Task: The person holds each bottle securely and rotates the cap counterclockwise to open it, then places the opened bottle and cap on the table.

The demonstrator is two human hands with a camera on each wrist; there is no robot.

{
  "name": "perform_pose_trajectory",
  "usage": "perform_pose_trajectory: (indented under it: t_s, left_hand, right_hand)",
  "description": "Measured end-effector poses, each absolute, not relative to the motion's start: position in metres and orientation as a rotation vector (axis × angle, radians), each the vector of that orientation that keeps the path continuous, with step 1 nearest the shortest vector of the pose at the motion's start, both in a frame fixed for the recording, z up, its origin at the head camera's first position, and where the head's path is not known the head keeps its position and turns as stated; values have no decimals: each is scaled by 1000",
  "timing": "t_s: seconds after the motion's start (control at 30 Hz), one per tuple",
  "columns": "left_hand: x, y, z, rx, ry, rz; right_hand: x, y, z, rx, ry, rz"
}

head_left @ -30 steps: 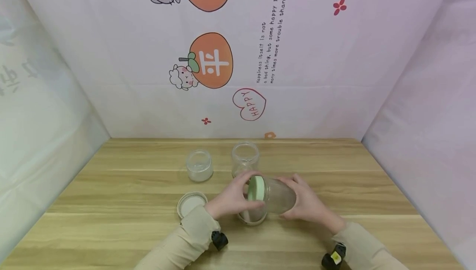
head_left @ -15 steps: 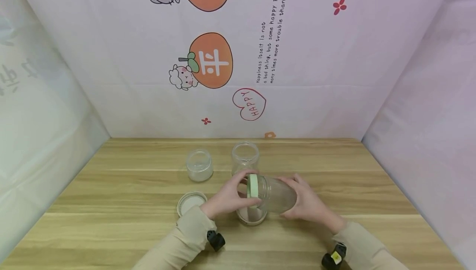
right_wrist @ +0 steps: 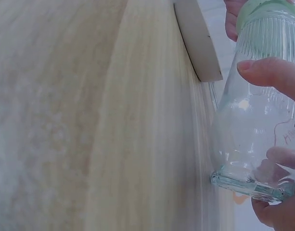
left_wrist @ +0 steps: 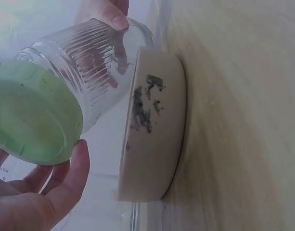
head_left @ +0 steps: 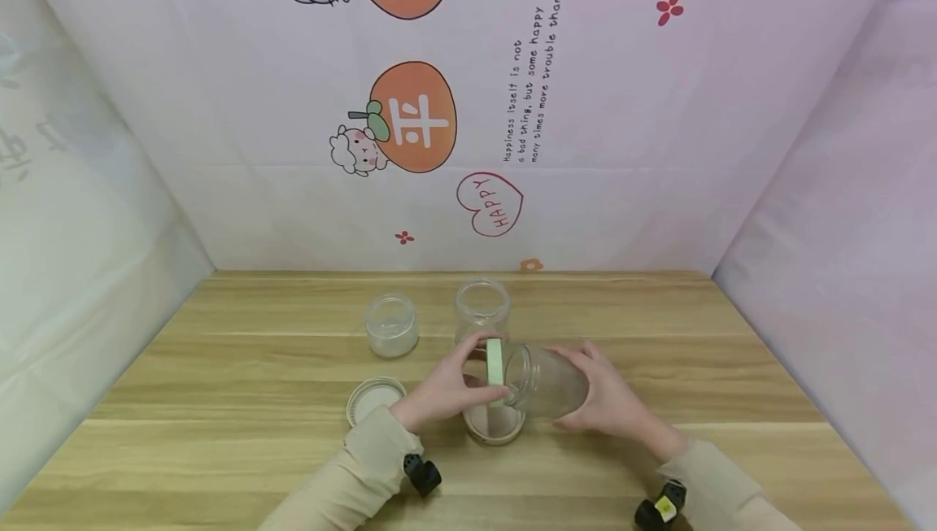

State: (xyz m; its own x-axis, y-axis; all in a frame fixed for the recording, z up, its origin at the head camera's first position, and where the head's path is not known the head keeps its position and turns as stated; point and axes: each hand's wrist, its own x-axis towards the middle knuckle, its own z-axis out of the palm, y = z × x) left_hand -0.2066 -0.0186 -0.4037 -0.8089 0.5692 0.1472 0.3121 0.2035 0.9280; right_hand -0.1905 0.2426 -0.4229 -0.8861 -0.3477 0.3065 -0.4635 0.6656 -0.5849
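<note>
A clear ribbed glass jar (head_left: 552,380) is held tilted on its side above the table, its mouth facing left. My right hand (head_left: 611,401) grips it round the base end, with the thumb along the wall in the right wrist view. My left hand (head_left: 446,385) pinches a light green lid (head_left: 494,360) by its rim. Threads of the jar's neck (left_wrist: 53,60) show beside the lid in the left wrist view. Lid and neck stand slightly apart in the head view. A beige round lid (left_wrist: 157,125) with dark marks lies below them on the wood.
Another round lid (head_left: 376,401) lies beside my left wrist. Farther back stand a short glass jar (head_left: 391,328) and a taller glass jar (head_left: 483,303), partly behind my left hand. A printed cloth (head_left: 600,214) rises at the table's far edge.
My left hand has drawn the green lid slightly left, off the jar's mouth, so more of the threaded neck shows. My right hand keeps the jar nearly still.
</note>
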Motion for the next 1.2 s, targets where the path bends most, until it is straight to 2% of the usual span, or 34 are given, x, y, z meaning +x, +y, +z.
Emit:
perform_pose_trajectory:
  t_s: [0.23,0.63,1.2]
  left_hand:
    - [-205,-23,-402,860,2203,1662]
    - [-201,-21,-407,839,2167,1715]
    - [-200,-19,-407,890,2166,1715]
  right_hand:
    - [-198,257,-428,704,-2661,1109]
    - [-209,276,-426,418,-2690,1326]
    - [-236,285,-416,260,-2631,1486]
